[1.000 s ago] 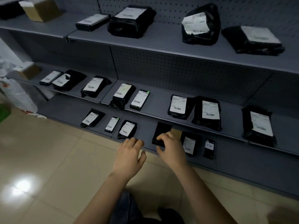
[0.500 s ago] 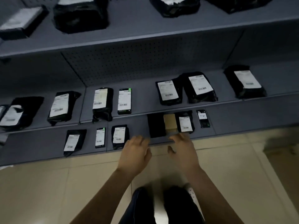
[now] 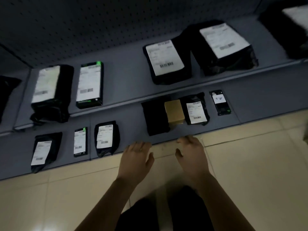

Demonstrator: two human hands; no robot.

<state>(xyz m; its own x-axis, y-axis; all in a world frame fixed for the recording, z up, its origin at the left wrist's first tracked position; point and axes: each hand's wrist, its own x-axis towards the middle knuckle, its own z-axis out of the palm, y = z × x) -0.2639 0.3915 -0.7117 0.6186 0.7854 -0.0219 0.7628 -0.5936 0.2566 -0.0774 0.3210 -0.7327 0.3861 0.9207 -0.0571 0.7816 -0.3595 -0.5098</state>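
Black parcel (image 3: 155, 118) lies flat, long axis pointing into the shelf (image 3: 131, 130).

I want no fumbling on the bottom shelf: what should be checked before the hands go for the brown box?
1. Is the left hand empty and open: ok.
2. Is the right hand empty and open: ok.
3. Is the brown box uncovered on top: ok.
4. Finger room beside it: not ok; the plain black parcel and the labelled parcel flank it closely.
5. Is the shelf front free before it: ok.
6. Its weight: cannot tell.
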